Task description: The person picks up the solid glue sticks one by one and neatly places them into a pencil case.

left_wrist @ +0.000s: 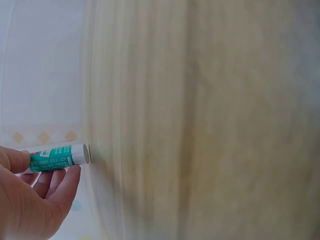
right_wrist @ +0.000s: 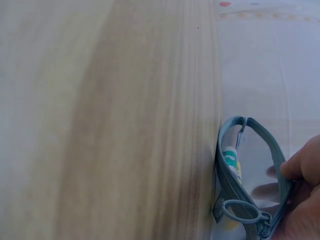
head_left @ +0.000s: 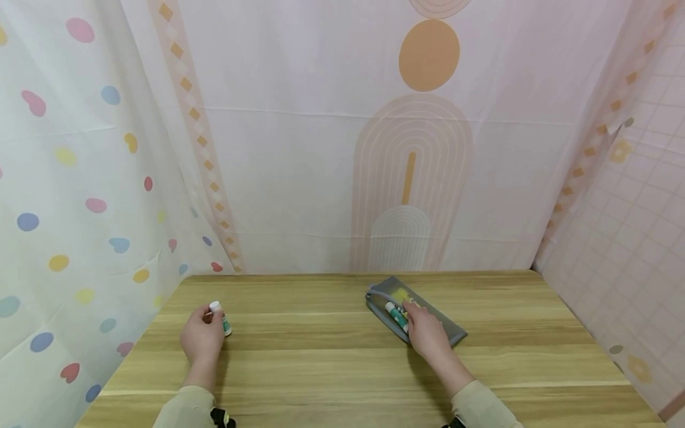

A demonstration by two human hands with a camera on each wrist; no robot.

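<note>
Toward the left of the table, my left hand (head_left: 203, 336) grips a glue stick (head_left: 227, 326) by its sides, between thumb and fingers. It has a green label with white ends, and in the left wrist view the glue stick (left_wrist: 59, 157) points away from the palm. Farther right, my right hand (head_left: 428, 333) pinches the zipper edge of a grey see-through zip pouch (right_wrist: 227, 175). The pouch's mouth gapes, with a ring-shaped zipper pull (right_wrist: 245, 212) at one end. Inside lie a second green-and-white glue stick (head_left: 397, 316) and something yellow (head_left: 400, 295), partly covered by my fingers.
The wood-grain table (head_left: 310, 368) stretches between both hands. A patterned cloth (head_left: 289, 178) hangs behind its far edge, and a dotted cloth (head_left: 69, 238) hangs at the left. Another cloth with a grid print (head_left: 637, 238) lines the right side.
</note>
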